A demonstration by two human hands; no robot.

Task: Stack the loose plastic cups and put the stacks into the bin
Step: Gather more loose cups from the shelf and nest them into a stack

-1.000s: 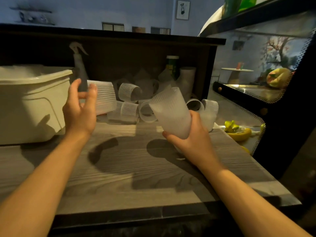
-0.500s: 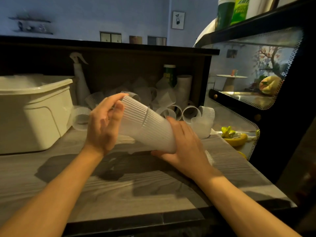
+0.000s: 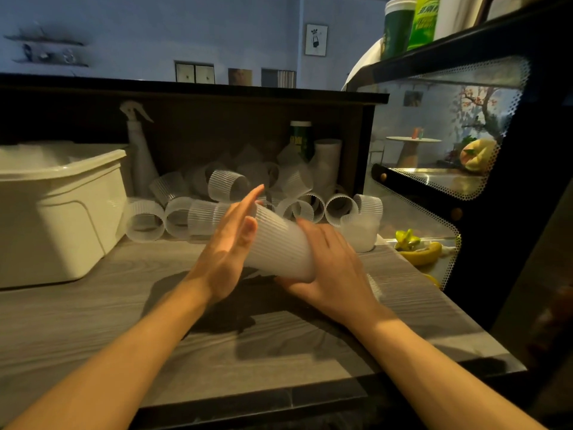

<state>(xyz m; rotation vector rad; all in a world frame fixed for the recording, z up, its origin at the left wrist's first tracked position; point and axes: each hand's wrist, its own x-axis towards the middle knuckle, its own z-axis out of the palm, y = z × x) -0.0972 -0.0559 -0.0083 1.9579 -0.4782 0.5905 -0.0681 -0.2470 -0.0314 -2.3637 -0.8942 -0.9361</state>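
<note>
a short stack of ribbed, translucent white plastic cups (image 3: 279, 246) is held in the air above the middle of the grey wood-grain countertop (image 3: 93, 321), its long axis tilted, with the wide mouth end up and toward the far left and the narrow bottom end down and toward the near right. the right hand (image 3: 335, 268) wraps its fingers around the narrow lower end and grips it from the right side. the left hand (image 3: 229, 243) has its fingers straight and together, the flat palm pressed against the mouth end of the stack, fingertips pointing up and away. how many cups are nested in the stack cannot be told. along the far edge of the countertop, against the dark back panel (image 3: 217, 131), lies a heap of loose ribbed translucent cups (image 3: 235, 193), most of them on their sides with open mouths facing the near side; 1 cup (image 3: 359, 234) stands upright at the right end of the heap, near the right edge. a cream rectangular plastic bin (image 3: 62, 209) sits at the far left corner of the countertop, well apart from the held stack. a white spray bottle (image 3: 139, 150) stands upright just behind the bin's right side. a dark green bottle with a white cap (image 3: 300, 138) and a white cylindrical container (image 3: 327, 159) stand behind the heap toward the far right corner.
</note>
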